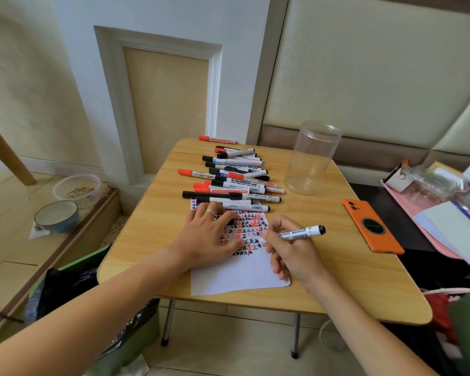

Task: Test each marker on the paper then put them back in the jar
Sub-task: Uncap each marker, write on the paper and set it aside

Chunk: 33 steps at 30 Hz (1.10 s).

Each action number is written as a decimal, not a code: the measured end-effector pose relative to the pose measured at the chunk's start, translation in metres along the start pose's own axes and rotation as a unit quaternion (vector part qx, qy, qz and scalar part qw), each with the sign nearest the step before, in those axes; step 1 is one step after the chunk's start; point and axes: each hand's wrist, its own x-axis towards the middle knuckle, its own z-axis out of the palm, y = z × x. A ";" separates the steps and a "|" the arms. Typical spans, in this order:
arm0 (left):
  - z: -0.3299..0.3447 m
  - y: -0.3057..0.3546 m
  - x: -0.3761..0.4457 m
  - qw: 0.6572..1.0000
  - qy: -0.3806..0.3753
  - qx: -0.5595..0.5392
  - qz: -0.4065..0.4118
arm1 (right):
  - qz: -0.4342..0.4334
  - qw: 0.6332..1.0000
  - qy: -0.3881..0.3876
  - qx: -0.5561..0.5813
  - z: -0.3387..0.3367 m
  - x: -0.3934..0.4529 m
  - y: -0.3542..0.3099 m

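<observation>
Right hand (291, 248) pinched marker (301, 232), left hand (212, 234) flat-fingered on paper (236, 278); loose pile (234, 177) at twelve o'clock risked rolling off.

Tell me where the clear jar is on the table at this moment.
In the head view, the clear jar stands upright and empty at the far right of the table, just right of the marker pile and beyond the orange phone.

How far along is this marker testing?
Many tests look done: the paper already carries rows of black and red marks. In hand: the right hand writes with a marker while the left hand rests on the sheet. Left: the jar stands empty, and the pile of markers must go in.
</observation>
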 end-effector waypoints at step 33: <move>0.007 0.012 0.004 0.999 0.027 -0.002 -0.044 | 0.057 0.997 0.025 -0.035 0.008 0.004 0.003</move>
